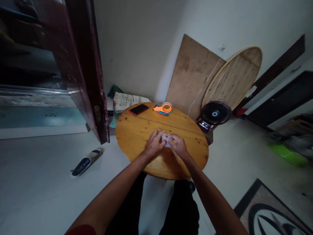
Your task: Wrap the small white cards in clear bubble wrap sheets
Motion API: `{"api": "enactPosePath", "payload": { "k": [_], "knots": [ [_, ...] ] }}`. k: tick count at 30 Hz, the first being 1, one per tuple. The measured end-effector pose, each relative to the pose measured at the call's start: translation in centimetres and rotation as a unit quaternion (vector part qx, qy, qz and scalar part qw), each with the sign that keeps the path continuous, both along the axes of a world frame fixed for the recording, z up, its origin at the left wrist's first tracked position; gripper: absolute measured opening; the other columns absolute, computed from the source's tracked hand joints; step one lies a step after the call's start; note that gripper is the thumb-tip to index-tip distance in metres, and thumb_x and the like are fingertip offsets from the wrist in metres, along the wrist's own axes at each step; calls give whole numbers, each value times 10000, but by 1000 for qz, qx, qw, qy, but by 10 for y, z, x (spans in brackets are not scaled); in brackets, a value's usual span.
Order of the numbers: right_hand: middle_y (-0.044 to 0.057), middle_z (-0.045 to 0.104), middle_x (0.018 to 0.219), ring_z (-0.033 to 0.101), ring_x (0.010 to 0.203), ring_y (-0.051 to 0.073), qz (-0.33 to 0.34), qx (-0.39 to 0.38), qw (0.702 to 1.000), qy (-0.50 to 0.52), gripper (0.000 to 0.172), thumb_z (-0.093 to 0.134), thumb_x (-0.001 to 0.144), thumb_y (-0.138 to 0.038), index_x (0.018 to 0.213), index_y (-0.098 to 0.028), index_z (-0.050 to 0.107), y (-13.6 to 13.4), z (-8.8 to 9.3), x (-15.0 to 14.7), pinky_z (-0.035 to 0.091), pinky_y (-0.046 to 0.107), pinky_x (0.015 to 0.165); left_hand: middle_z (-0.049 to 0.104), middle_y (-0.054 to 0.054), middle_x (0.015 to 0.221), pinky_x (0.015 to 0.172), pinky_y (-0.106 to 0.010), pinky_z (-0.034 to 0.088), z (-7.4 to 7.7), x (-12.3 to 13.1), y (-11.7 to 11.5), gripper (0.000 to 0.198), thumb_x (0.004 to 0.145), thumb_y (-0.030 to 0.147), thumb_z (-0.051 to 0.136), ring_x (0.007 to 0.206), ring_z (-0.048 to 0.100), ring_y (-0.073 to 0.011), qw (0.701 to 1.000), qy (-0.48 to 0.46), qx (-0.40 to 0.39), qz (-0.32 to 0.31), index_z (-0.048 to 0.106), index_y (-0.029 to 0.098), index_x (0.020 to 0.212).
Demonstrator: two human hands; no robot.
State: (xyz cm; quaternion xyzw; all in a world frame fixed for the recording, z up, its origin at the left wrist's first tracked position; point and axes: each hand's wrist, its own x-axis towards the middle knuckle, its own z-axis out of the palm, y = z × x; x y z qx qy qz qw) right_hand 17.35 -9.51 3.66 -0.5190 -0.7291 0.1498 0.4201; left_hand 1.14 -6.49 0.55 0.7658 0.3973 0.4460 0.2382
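Note:
A small whitish piece (166, 142), perhaps paper or thin plastic, lies between my two hands over the middle of the round wooden table (137, 143). My left hand (154, 143) has its fingers closed on the piece's left edge. From the other side, my right hand (178, 145) pinches its right part between thumb and fingers. The fingers cover much of the piece, so its exact kind does not show. Farther back on the tabletop sits an orange and blue tape dispenser (163, 108). Left of that lies a dark phone with a red edge (138, 109).
A printed sack (129, 100) sits behind the table's left rim. At right stands a device with a black round top (215, 113). A flat board (193, 71) and a round wooden top (234, 75) lean on the wall. One slipper (85, 163) lies on the floor at left.

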Motion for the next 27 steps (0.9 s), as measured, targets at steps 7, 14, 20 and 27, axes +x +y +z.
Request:
{"api": "enactPosePath", "payload": {
  "k": [7,14,20,27],
  "knots": [
    [87,713,1044,649,1006,220,-23,58,996,-58,145,542,848,-237,849,-207,684,-10,-3,2,475,383,928,504,-95,1244,1061,-373,369,-6,0,3,202,795,150,551,1228,456,-229,999,-5,14,-42,604,201,983],
    [71,705,1078,630,1018,224,-41,70,984,-159,196,526,880,-241,996,-221,683,-26,-4,-4,458,392,926,552,-79,1143,1014,-375,395,-9,-1,5,227,768,100,519,1139,497,-225,998,-12,18,-55,604,195,955],
    [115,638,1227,561,1137,251,-71,119,957,-255,247,518,889,-209,1100,-178,643,-36,-23,-11,430,406,947,568,-58,1053,934,-339,445,-5,-8,5,265,702,95,543,1017,542,-204,994,-53,12,-96,599,191,943],
    [107,622,1241,534,1133,243,-88,130,945,-286,245,476,912,-162,1108,-175,622,-33,-31,-11,415,385,926,522,-87,1275,1073,-390,371,-9,-6,2,379,702,105,549,1243,457,-235,995,-2,-2,-95,556,206,1066]
  ]
}}
